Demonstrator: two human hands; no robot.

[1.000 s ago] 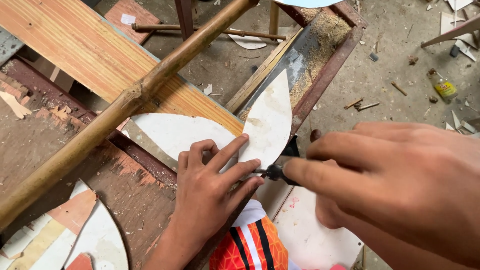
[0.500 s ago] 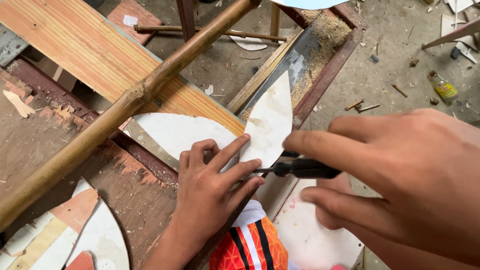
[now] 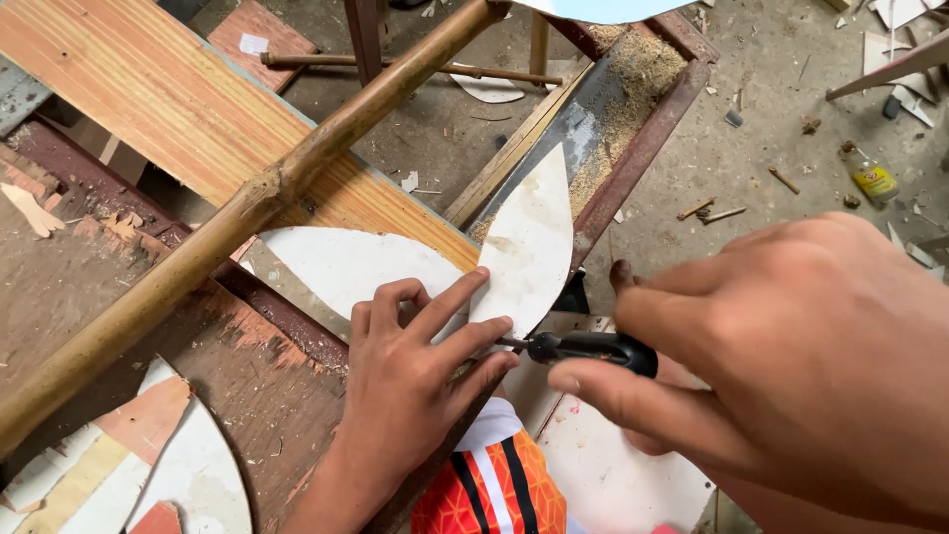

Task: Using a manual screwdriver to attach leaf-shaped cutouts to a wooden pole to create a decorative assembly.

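The left hand (image 3: 415,381) is lying palm down with its forearm coming up from six o'clock, fingers (image 3: 450,302) spreading and pointing toward two o'clock, pressing flat. The right hand (image 3: 781,366) is reaching in from four o'clock, knuckles up and close to the camera, its thumb and forefinger pinching together and pointing toward nine o'clock, just beside the left fingertips.

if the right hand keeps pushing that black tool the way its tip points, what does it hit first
Probably the left hand: the black-handled tool in the right hand points at its fingertips on the white leaf-shaped piece; depth unclear.
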